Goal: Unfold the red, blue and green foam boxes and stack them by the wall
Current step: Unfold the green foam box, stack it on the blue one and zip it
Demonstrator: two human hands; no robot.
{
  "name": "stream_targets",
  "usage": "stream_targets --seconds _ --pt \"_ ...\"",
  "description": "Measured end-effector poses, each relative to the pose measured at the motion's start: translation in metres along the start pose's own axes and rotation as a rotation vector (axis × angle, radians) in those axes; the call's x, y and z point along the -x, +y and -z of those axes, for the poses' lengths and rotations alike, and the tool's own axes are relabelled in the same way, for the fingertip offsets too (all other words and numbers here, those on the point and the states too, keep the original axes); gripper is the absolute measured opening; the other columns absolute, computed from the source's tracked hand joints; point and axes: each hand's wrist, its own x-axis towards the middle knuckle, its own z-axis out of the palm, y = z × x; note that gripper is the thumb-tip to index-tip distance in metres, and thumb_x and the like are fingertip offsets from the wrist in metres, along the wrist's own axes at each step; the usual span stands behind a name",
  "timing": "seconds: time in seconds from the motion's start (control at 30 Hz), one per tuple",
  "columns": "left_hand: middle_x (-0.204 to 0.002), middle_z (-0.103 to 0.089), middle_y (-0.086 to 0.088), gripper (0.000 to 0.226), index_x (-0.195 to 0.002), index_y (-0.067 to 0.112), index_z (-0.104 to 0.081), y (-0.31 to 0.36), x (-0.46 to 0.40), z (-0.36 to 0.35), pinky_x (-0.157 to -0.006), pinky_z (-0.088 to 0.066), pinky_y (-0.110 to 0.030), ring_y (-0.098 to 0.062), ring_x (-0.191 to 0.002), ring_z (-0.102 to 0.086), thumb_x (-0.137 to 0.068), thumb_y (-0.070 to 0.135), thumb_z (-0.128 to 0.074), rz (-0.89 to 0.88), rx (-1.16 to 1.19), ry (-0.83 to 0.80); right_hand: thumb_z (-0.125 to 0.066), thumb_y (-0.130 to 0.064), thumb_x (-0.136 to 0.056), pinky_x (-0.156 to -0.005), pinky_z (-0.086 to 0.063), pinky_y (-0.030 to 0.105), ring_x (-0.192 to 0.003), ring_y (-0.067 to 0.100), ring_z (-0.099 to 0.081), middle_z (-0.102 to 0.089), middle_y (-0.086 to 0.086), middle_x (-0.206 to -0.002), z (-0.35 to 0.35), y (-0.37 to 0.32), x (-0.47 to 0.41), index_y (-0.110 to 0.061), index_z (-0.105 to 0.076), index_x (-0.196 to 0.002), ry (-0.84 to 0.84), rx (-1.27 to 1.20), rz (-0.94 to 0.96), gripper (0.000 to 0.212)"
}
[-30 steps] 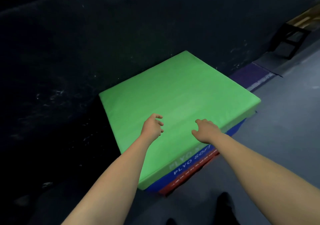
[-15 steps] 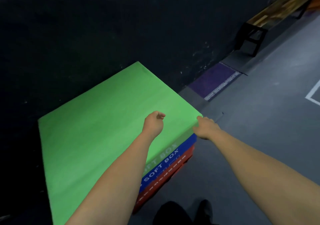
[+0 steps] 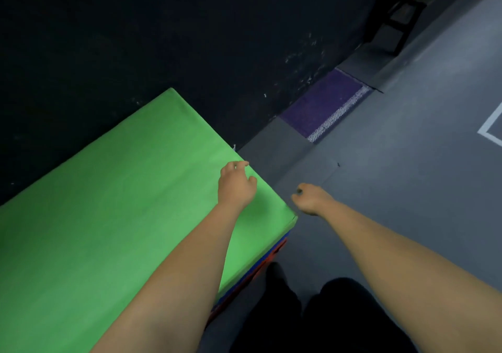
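The green box (image 3: 114, 203) lay flat on top of the stack, its far edge against the black wall (image 3: 163, 40); the blue box (image 3: 282, 237) showed only as a thin strip under its near-right corner, and the red box (image 3: 278, 249) as a second strip beneath that, resting on the grey floor (image 3: 394, 189). The left hand (image 3: 235, 185) hovered over the green box near its right edge, fingers loosely curled and holding nothing; contact with the surface could not be determined. The right hand (image 3: 309, 199) hung just beyond the box corner, over the floor, fingers curled downward and gripping nothing. A purple mat (image 3: 323, 102) lay on the floor along the wall, well apart from the stack; a dark bench (image 3: 394, 24) stood farther along the wall; a white line (image 3: 489, 130) marked the floor at the right edge.
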Motion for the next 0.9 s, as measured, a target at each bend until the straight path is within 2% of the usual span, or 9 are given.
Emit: stream_targets --seconds 0.17,0.33,0.53,0.57,0.63,0.7,0.73,0.8,0.9 --pt "-0.155 -0.043 -0.013 0.047 -0.141 0.016 -0.055 0.016 -0.035 -0.034 -0.125 -0.020 -0.045 -0.032 -0.149 -0.029 -0.095 0.026 -0.051 -0.036 -0.159 0.122 -0.043 -0.025 -0.101 -0.090 -0.043 0.030 -0.117 0.031 -0.057 -0.058 0.017 -0.138 -0.011 0.021 -0.058 -0.004 -0.063 -0.118 -0.185 0.033 -0.020 0.034" --pt "-0.154 -0.045 -0.012 0.046 -0.134 0.016 -0.060 0.024 -0.071 -0.063 -0.125 -0.018 -0.048 -0.031 -0.150 -0.029 -0.093 0.032 -0.048 0.113 -0.202 0.285 -0.048 -0.021 -0.099 -0.092 -0.048 0.029 -0.121 0.028 -0.061 -0.062 0.019 -0.135 -0.040 0.029 -0.122 -0.004 -0.065 -0.127 -0.365 0.017 -0.005 0.037" --pt "-0.157 -0.042 -0.009 0.040 -0.121 0.022 -0.067 0.028 -0.077 -0.076 -0.126 -0.016 -0.045 -0.028 -0.151 -0.026 -0.087 0.033 -0.048 0.160 -0.333 0.322 -0.046 -0.012 -0.098 -0.102 -0.041 0.031 -0.133 0.032 -0.050 -0.047 0.019 -0.151 -0.071 0.030 -0.152 -0.004 -0.043 -0.146 -0.442 -0.232 -0.108 0.048" --pt "-0.157 -0.041 -0.009 0.040 -0.120 0.022 -0.068 0.029 -0.077 -0.077 -0.126 -0.015 -0.045 -0.028 -0.152 -0.026 -0.087 0.032 -0.048 0.166 -0.342 0.318 -0.046 -0.010 -0.097 -0.096 -0.043 0.030 -0.125 0.031 -0.054 -0.051 0.020 -0.145 -0.077 0.031 -0.155 -0.003 -0.049 -0.140 -0.444 -0.265 -0.129 0.044" --pt "-0.158 -0.041 -0.009 0.039 -0.118 0.022 -0.069 0.030 -0.079 -0.078 -0.126 -0.014 -0.045 -0.027 -0.152 -0.024 -0.086 0.031 -0.049 0.185 -0.348 0.313 -0.050 -0.007 -0.092 -0.074 -0.043 0.026 -0.098 0.027 -0.060 -0.066 0.016 -0.112 -0.086 0.034 -0.162 -0.004 -0.067 -0.107 -0.409 -0.315 -0.166 0.022" --pt "-0.158 -0.041 -0.009 0.038 -0.116 0.021 -0.069 0.033 -0.079 -0.078 -0.126 -0.014 -0.045 -0.027 -0.152 -0.024 -0.085 0.030 -0.049 0.190 -0.358 0.308 -0.060 -0.008 -0.089 -0.057 -0.039 0.025 -0.079 0.022 -0.056 -0.061 0.005 -0.078 -0.087 0.039 -0.166 -0.010 -0.062 -0.076 -0.334 -0.384 -0.218 0.014" --pt "-0.157 -0.041 -0.009 0.037 -0.115 0.021 -0.069 0.033 -0.079 -0.078 -0.126 -0.015 -0.046 -0.027 -0.152 -0.024 -0.085 0.030 -0.049 0.198 -0.363 0.305 -0.065 -0.008 -0.088 -0.055 -0.038 0.024 -0.076 0.020 -0.055 -0.058 0.003 -0.073 -0.088 0.039 -0.166 -0.012 -0.062 -0.074 -0.302 -0.439 -0.250 0.016" --pt "-0.157 -0.042 -0.009 0.036 -0.114 0.021 -0.070 0.032 -0.079 -0.078 -0.126 -0.015 -0.046 -0.028 -0.152 -0.025 -0.085 0.029 -0.049 0.200 -0.371 0.306 -0.070 -0.008 -0.086 -0.065 -0.044 0.023 -0.077 0.021 -0.060 -0.063 0.006 -0.080 -0.091 0.037 -0.162 -0.010 -0.071 -0.086 -0.262 -0.536 -0.320 0.002" --pt "-0.156 -0.043 -0.009 0.032 -0.109 0.020 -0.070 0.031 -0.079 -0.080 -0.126 -0.014 -0.044 -0.028 -0.152 -0.026 -0.083 0.027 -0.052 0.202 -0.379 0.312 -0.065 -0.006 -0.083 -0.087 -0.056 0.033 -0.101 0.030 -0.069 -0.069 0.010 -0.100 -0.100 0.032 -0.166 -0.014 -0.073 -0.102 -0.287 -0.537 -0.359 0.022"
